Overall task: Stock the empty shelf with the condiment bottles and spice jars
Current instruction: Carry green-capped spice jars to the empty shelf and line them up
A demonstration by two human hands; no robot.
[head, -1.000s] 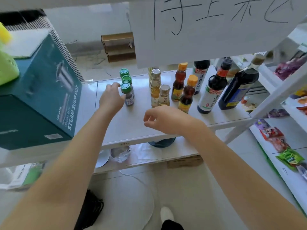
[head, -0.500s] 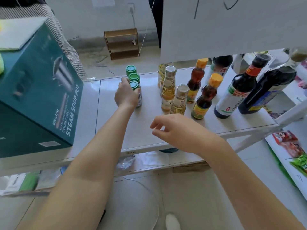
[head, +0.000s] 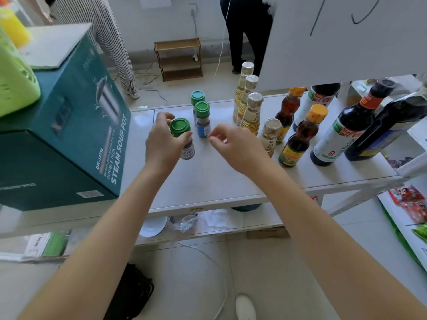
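My left hand (head: 163, 144) grips a green-capped spice jar (head: 183, 138) standing at the front of a row on the white shelf (head: 219, 181). Two more green-capped jars (head: 202, 118) stand behind it. My right hand (head: 238, 148) hovers just right of the jars with loosely curled fingers and holds nothing. Several pale oil bottles (head: 250, 112) with silver caps stand in the middle. Two orange-capped bottles (head: 300, 137) and dark soy sauce bottles (head: 342, 135) fill the right side.
A teal steam soup pot box (head: 69, 139) sits at the shelf's left, with a green plastic item (head: 13, 72) on it. A white sign (head: 346, 35) hangs above. Snack packets (head: 411, 204) lie on a rack at right. Two people stand beyond the shelf.
My left hand has drawn the front green-capped jar toward me, away from the other two. My right hand has risen and moved in next to the jars.
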